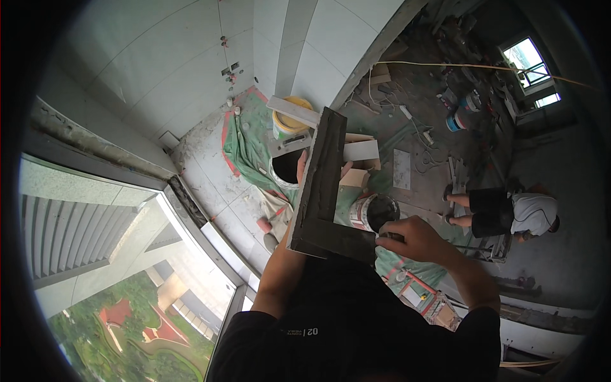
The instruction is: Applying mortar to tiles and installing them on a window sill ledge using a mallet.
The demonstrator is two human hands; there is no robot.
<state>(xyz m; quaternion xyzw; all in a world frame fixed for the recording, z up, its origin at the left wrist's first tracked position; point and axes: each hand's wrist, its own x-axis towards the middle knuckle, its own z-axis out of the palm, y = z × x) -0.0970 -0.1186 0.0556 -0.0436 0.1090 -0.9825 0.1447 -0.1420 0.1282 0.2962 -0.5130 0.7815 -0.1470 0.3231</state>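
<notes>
An L-shaped tile piece (321, 175), its upper face coated with dark grey mortar, is held up before my chest. My left hand (301, 167) supports it from beneath, with fingertips showing at both edges of the long arm and the palm hidden. At the short arm's end, my right hand (410, 239) is closed around the handle of a trowel (389, 236). The trowel's blade is hard to tell apart from the mortar it lies against. Below the piece stand a bucket of grey mortar (380, 210) and a white bucket (275, 170) with a dark inside.
A yellow bucket (291, 109), an open cardboard box (356, 178) and a green sheet (245, 149) lie ahead. To the left is a large window (219, 264). At the right, a co-worker (531, 213) bends down. A yellow cord (458, 63) crosses the cluttered far floor.
</notes>
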